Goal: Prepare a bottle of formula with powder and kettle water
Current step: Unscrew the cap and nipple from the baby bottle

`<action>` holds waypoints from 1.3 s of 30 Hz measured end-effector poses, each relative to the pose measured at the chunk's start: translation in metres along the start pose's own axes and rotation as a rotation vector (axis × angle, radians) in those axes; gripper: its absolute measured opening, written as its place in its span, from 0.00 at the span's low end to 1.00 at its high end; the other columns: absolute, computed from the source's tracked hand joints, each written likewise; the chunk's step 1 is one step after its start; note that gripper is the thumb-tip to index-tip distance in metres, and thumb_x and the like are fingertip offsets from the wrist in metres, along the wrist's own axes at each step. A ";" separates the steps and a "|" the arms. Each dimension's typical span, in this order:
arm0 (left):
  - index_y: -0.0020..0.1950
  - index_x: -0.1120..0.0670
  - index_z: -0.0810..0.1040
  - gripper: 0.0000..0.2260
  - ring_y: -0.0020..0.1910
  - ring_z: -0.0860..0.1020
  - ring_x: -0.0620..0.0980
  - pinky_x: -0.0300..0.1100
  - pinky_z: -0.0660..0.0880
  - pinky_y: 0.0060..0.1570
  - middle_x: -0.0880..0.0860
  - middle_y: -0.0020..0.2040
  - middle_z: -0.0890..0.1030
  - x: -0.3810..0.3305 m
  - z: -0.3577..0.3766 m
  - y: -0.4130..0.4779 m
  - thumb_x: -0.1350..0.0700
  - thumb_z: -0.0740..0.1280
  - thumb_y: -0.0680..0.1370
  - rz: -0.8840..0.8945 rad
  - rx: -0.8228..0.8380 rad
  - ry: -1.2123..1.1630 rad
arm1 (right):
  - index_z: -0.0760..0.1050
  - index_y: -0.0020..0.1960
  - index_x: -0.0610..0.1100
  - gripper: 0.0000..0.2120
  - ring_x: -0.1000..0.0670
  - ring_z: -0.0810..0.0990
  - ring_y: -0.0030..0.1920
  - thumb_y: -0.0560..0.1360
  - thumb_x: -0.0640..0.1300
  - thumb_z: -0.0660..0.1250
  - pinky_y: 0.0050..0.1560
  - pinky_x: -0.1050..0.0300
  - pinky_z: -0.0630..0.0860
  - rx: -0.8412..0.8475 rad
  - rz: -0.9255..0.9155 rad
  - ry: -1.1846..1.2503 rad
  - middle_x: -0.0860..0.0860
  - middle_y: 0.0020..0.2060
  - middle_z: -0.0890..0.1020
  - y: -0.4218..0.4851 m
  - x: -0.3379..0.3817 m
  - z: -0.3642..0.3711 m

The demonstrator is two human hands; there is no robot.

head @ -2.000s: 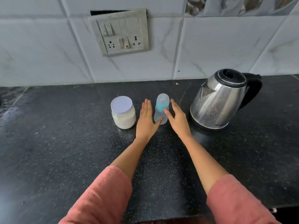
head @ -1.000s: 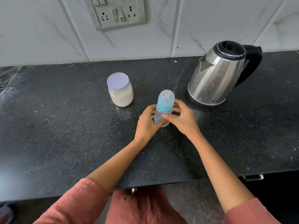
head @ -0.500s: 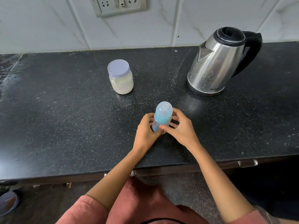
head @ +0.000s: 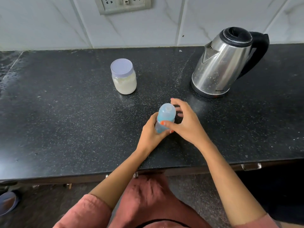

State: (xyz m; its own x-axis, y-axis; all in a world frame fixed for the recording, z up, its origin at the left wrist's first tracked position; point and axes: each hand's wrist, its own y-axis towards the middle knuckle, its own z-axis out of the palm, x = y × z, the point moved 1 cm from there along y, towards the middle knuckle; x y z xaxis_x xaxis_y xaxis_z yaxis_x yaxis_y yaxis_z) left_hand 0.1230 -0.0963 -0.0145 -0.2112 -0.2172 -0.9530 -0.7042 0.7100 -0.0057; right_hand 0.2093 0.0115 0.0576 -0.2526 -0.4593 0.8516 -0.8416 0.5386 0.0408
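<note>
The bottle [head: 166,117] is standing near the front middle of the black counter [head: 65,112], long axis running bottom to top and leaning slightly away from me, cap [head: 167,108] on and pointing up. The left hand [head: 149,135] is gripping the lower body from the left side, fingers and thumb curling round it and anchoring it on or just above the counter; I can't tell whether the base is touching. The right hand [head: 187,124] is coming in from the right and sitting higher. Its thumb [head: 166,124] is pressing on the near side at the collar, and its fingers [head: 176,102] are arching round the far side of the cap. They are a little spread and motion-blurred, so I can't tell whether every fingertip is making contact. What matters here is that the cap is lying directly between the right thumb and fingers, on the same upright axis the left hand is bracing, so the right hand is the nearer one to the top. My guess is that the top is about to be twisted or pulled off along that axis. The jar of powder [head: 124,76], lid on, is sitting well apart to the back left. The kettle [head: 225,63] is standing at the back right, spout facing left and handle to the right, and neither hand is touching either one.
</note>
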 end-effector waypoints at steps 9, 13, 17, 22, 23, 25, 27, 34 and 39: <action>0.53 0.36 0.71 0.21 0.47 0.79 0.40 0.44 0.77 0.49 0.39 0.45 0.80 0.004 -0.004 0.005 0.50 0.76 0.66 0.010 0.007 0.073 | 0.72 0.58 0.50 0.21 0.47 0.74 0.54 0.69 0.57 0.69 0.43 0.55 0.67 0.127 0.019 -0.599 0.50 0.53 0.73 0.015 0.049 -0.010; 0.54 0.41 0.74 0.19 0.44 0.80 0.41 0.45 0.78 0.46 0.43 0.44 0.82 0.004 -0.005 0.006 0.51 0.76 0.67 0.006 0.026 0.064 | 0.74 0.56 0.44 0.18 0.46 0.74 0.50 0.70 0.52 0.69 0.40 0.57 0.63 0.190 -0.025 -0.714 0.46 0.50 0.76 0.020 0.062 -0.012; 0.55 0.45 0.75 0.19 0.44 0.80 0.41 0.46 0.78 0.46 0.45 0.44 0.83 0.004 -0.005 0.007 0.51 0.75 0.67 -0.003 0.031 0.060 | 0.73 0.53 0.42 0.15 0.47 0.71 0.47 0.70 0.49 0.69 0.40 0.58 0.61 0.255 -0.038 -0.752 0.47 0.47 0.75 0.020 0.069 -0.012; 0.57 0.46 0.75 0.21 0.46 0.81 0.42 0.49 0.78 0.48 0.45 0.46 0.83 0.004 -0.005 0.007 0.51 0.75 0.66 -0.003 0.040 0.048 | 0.73 0.60 0.47 0.19 0.43 0.74 0.56 0.70 0.42 0.70 0.48 0.53 0.72 0.371 -0.013 -0.692 0.45 0.57 0.76 0.024 0.067 -0.015; 0.58 0.47 0.75 0.22 0.46 0.81 0.42 0.49 0.78 0.49 0.45 0.46 0.83 0.004 -0.005 0.007 0.51 0.75 0.66 0.000 0.042 0.047 | 0.73 0.60 0.49 0.20 0.42 0.74 0.57 0.69 0.40 0.70 0.53 0.49 0.73 0.393 -0.013 -0.667 0.45 0.59 0.75 0.025 0.066 -0.017; 0.59 0.47 0.75 0.23 0.47 0.81 0.42 0.49 0.78 0.50 0.45 0.47 0.83 0.003 -0.005 0.007 0.51 0.75 0.66 0.007 0.043 0.043 | 0.75 0.59 0.49 0.21 0.45 0.73 0.59 0.68 0.35 0.69 0.58 0.46 0.72 0.446 -0.049 -0.618 0.48 0.60 0.76 0.028 0.066 -0.019; 0.60 0.47 0.75 0.23 0.48 0.80 0.42 0.49 0.78 0.50 0.46 0.48 0.83 0.004 -0.006 0.008 0.51 0.75 0.66 0.011 0.041 0.042 | 0.77 0.55 0.48 0.20 0.49 0.73 0.58 0.67 0.30 0.66 0.58 0.48 0.72 0.510 -0.096 -0.577 0.52 0.55 0.76 0.031 0.067 -0.020; 0.58 0.43 0.74 0.22 0.46 0.79 0.35 0.36 0.76 0.47 0.39 0.44 0.81 0.004 -0.007 0.007 0.52 0.76 0.67 0.009 0.046 0.056 | 0.67 0.65 0.49 0.28 0.49 0.65 0.64 0.69 0.56 0.69 0.58 0.52 0.68 0.413 0.001 -0.585 0.51 0.64 0.68 0.032 0.065 -0.019; 0.61 0.47 0.73 0.24 0.48 0.79 0.38 0.35 0.75 0.48 0.40 0.48 0.80 0.004 -0.007 0.008 0.51 0.75 0.67 0.021 0.058 0.068 | 0.70 0.62 0.45 0.24 0.46 0.66 0.59 0.73 0.60 0.61 0.45 0.54 0.65 0.255 0.045 -0.824 0.46 0.57 0.68 0.028 0.068 -0.013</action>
State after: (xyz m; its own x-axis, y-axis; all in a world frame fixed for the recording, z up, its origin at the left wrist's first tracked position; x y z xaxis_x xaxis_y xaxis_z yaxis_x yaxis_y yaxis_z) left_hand 0.1121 -0.0962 -0.0167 -0.2720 -0.2455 -0.9305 -0.6593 0.7518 -0.0056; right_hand 0.1747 0.0041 0.1233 -0.4713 -0.8602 0.1946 -0.8788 0.4394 -0.1863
